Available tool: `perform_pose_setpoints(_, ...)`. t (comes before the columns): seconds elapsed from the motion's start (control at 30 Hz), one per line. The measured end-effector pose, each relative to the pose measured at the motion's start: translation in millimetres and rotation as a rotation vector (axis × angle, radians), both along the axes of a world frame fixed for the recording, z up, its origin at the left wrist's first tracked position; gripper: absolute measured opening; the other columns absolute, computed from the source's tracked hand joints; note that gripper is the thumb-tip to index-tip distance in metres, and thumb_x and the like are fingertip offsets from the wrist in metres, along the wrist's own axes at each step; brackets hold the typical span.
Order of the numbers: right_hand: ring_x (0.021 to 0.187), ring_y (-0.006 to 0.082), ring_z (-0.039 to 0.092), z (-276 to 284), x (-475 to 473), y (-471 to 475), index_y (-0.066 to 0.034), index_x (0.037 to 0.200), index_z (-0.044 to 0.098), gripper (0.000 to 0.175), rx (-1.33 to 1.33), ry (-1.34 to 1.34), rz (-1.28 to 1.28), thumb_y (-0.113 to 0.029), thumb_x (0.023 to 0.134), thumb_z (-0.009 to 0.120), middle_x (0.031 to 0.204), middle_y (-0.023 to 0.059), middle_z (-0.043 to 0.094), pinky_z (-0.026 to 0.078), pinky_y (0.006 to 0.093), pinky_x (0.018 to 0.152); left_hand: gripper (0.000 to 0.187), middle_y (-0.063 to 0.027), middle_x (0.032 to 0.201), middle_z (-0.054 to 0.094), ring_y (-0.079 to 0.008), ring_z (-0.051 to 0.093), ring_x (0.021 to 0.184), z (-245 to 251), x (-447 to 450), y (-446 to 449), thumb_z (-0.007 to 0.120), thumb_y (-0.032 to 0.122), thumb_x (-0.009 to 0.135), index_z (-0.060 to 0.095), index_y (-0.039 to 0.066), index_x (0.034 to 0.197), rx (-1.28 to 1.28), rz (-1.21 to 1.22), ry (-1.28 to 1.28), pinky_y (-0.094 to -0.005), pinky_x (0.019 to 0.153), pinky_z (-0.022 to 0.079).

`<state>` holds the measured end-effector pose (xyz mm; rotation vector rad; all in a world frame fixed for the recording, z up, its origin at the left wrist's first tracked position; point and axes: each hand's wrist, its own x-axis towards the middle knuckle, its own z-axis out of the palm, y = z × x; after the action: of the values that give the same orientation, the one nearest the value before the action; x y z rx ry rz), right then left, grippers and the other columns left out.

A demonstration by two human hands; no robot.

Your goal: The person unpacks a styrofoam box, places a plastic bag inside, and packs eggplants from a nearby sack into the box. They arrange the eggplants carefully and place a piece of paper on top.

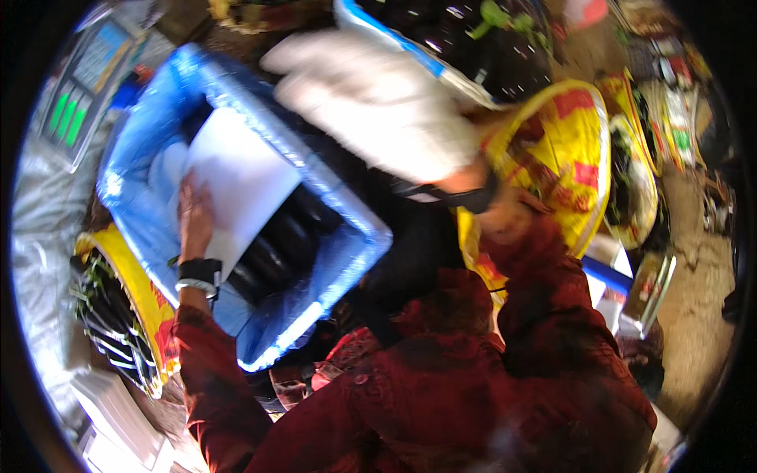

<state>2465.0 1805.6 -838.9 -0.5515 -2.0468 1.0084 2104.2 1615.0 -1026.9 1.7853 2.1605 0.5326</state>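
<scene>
A box lined with blue plastic film (343,207) stands tilted before me, with dark, glossy, long eggplants (278,239) lying side by side in it. Part of them is covered by a white sheet (245,159), possibly paper or thin foam. My left hand (196,207), bare and with a black band at the wrist, lies flat on the sheet's left edge. In a white glove, my right hand (378,106) is stretched out just past the box's far right side. It is blurred by motion, and its palm side is hidden.
Dark eggplants (473,35) fill a large container at the top. Yellow bags (568,148) stand at right, and another yellow bag (127,278) with long dark produce at left. A scale-like device with green keys (68,118) is at upper left, a white container (112,408) at lower left.
</scene>
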Motion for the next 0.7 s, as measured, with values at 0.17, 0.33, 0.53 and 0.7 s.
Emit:
perform_pose_setpoints(0.17,0.084,0.035,0.061,-73,280,55,-0.0055,0.116,0.059,0.027,-0.163,-0.191,-0.909,-0.016,0.093,0.051,0.098,0.0162,0.065,0.05,0.0336,0.073,0.055,-0.0178,0.15,0.03,-0.0356,0.026,0.14,30,8,8,0.038,0.036,0.101,0.031,0.006,0.146,-0.142,0.144,-0.041,-0.0412,0.116,0.02)
perform_pose_setpoints(0.33,0.086,0.0417,0.064,-244,472,-52,-0.0093,0.105,0.055,0.026,-0.309,-1.435,-0.878,-0.014,0.081,0.061,0.091,0.0243,0.065,0.052,0.0471,0.073,0.055,-0.0207,0.15,0.03,-0.0344,0.028,0.138,42,11,19,0.039,0.032,0.101,0.03,0.002,0.146,-0.237,0.241,-0.14,-0.0398,0.114,0.022)
perform_pose_setpoints(0.53,0.099,0.0286,0.061,-332,422,-156,-0.0004,0.12,0.057,0.063,-1.425,-0.421,-1.551,-0.033,0.071,0.078,0.11,0.0154,0.064,0.048,0.0395,0.088,0.055,-0.021,0.152,0.026,-0.0343,0.028,0.139,41,7,23,0.038,0.029,0.101,0.028,0.002,0.147,-0.288,0.384,-0.228,-0.0395,0.114,0.024)
perform_pose_setpoints(0.7,0.096,0.0253,0.063,-275,373,-128,-0.0007,0.119,0.059,0.058,-1.55,0.109,-1.467,-0.031,0.074,0.08,0.109,0.0132,0.065,0.049,0.0371,0.088,0.057,-0.0191,0.153,0.024,-0.0317,0.023,0.142,36,1,16,0.039,0.03,0.101,0.025,0.001,0.149,-0.289,0.366,-0.221,-0.0384,0.115,0.021)
